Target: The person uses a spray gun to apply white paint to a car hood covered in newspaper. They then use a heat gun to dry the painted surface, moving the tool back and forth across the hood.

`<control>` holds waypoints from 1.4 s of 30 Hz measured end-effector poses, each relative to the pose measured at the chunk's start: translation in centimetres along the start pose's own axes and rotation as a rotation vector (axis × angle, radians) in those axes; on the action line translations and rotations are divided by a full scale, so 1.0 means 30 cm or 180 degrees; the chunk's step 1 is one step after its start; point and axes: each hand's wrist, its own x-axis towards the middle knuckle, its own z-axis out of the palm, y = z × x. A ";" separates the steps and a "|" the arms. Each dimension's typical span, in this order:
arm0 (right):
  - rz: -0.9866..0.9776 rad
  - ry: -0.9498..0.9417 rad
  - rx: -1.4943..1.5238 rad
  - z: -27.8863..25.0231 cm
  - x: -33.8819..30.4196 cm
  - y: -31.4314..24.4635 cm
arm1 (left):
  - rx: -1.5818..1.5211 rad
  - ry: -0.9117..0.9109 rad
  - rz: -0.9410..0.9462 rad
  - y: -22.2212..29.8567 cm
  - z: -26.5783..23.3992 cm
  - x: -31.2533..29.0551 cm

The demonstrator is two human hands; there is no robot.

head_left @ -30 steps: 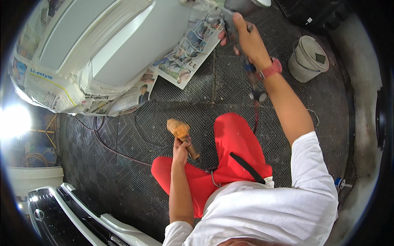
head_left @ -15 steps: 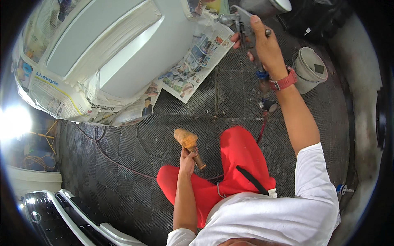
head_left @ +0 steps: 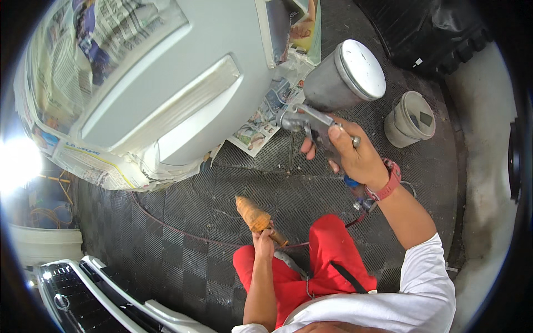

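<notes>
My right hand [head_left: 360, 158] is raised at upper right, wrapped round the grip of a metal spray gun [head_left: 321, 125]. A grey paint cup [head_left: 327, 83] with a pale lid sits above the gun. The nozzle points left toward a grey body panel [head_left: 219, 39], apart from it. Taped newspaper [head_left: 116, 41] surrounds the panel, and pale masking covers a recessed strip in it. Low in the middle, my left hand [head_left: 263, 244] closes round the short handle of an orange-brown, cone-shaped thing [head_left: 251, 213], its tip pointing up and away. Its exact kind is unclear.
A red hose [head_left: 183, 234] runs over the dark ribbed floor mat [head_left: 205, 277]. A whitish bucket [head_left: 411, 119] stands at right, near a wall and black plastic sheeting [head_left: 427, 33]. A black-and-white car part [head_left: 83, 299] lies at lower left. A bright lamp glares at far left.
The spray gun in my right hand has come lower and nearer, bringing its cup fully into view. The cone-shaped thing in my left hand has turned and sits slightly lower. The view has shifted.
</notes>
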 end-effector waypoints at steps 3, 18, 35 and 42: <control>0.0222 0.0199 -0.0124 -0.072 0.093 -0.075 | -0.0111 0.0359 -0.0051 0.177 0.060 -0.118; 0.0803 0.0158 0.0050 -0.072 0.102 -0.505 | 0.2841 0.1200 -0.0241 0.792 -0.035 -0.918; 0.0554 0.0735 -0.0117 -0.215 0.239 -0.665 | 0.5551 0.0439 0.0250 0.964 0.179 -1.327; 0.0980 -0.0164 0.0428 -0.085 0.082 -0.753 | 0.5430 0.0605 0.0289 0.967 0.182 -1.347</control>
